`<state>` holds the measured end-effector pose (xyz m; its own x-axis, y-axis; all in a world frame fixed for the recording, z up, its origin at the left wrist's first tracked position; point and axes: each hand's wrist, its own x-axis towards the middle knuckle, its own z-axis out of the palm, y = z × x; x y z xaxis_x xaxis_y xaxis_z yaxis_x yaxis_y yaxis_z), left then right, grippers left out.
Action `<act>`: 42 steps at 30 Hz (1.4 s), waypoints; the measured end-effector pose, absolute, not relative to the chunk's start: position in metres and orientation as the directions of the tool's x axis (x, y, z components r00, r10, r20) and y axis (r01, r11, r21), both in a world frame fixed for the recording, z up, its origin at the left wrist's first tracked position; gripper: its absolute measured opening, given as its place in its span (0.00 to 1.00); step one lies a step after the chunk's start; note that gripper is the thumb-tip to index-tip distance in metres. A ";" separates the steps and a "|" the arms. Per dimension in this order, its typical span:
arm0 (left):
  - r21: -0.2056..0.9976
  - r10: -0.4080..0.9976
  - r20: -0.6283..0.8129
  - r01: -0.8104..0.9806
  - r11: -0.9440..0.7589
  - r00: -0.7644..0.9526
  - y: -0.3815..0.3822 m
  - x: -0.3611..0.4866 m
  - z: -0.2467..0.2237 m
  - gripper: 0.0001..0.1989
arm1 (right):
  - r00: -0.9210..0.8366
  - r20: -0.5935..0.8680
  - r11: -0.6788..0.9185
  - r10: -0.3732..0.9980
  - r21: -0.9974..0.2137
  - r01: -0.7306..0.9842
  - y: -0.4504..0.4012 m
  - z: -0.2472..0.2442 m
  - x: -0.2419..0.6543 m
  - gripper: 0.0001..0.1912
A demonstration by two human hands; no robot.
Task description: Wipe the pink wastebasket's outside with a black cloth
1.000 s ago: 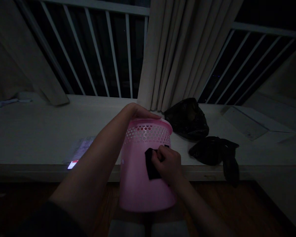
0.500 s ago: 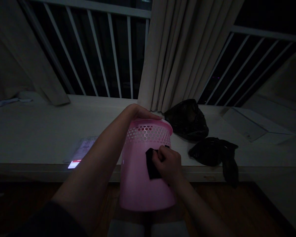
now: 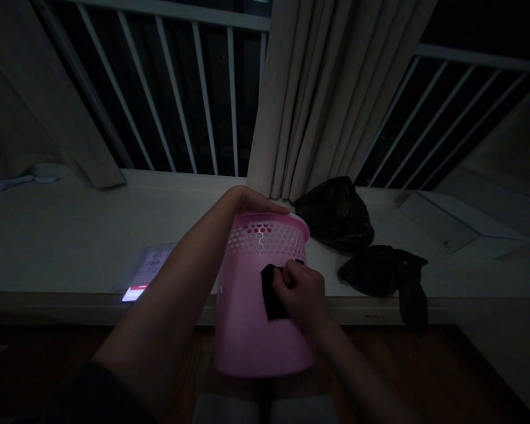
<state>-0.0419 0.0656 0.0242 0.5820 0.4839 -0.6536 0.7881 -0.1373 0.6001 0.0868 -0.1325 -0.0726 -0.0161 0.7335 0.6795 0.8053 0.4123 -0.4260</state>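
A pink plastic wastebasket [image 3: 247, 318] with a band of honeycomb holes under its rim stands in front of me, at the edge of a white ledge. My left hand [image 3: 260, 203] lies over the far side of its rim and steadies it; some of the fingers are hidden. Bunched in my right hand [image 3: 304, 288] is a black cloth [image 3: 274, 300], pressed against the wastebasket's side. The fingers of that hand are curled tight round the cloth.
Two black plastic bags, one larger [image 3: 335, 215] and one smaller [image 3: 380, 271], lie on the white ledge [image 3: 83, 235] at right, near a white box [image 3: 463, 227]. A lit phone screen [image 3: 133, 292] and a clear packet [image 3: 152, 262] are left. Curtains [image 3: 304, 100] and railings stand behind.
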 end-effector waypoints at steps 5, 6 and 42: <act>0.607 0.517 -0.624 0.780 -0.151 0.586 0.063 -0.042 0.025 0.35 | -0.010 0.673 0.392 0.739 -0.418 0.819 -0.132 -0.072 0.085 0.17; 0.601 0.518 -0.633 0.787 -0.141 0.576 0.063 -0.042 0.026 0.35 | -0.007 0.667 0.381 0.745 -0.417 0.825 -0.132 -0.071 0.084 0.17; 0.597 0.488 -0.699 0.802 -0.004 0.523 0.045 -0.034 0.032 0.35 | -0.105 0.575 0.324 0.811 -0.293 0.900 -0.136 -0.064 0.067 0.13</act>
<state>-0.0343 0.0452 0.0320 0.5229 0.4878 -0.6990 0.8022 -0.0045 0.5971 0.0666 -0.1362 -0.0638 -0.1047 0.8115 0.5749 0.8996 0.3237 -0.2931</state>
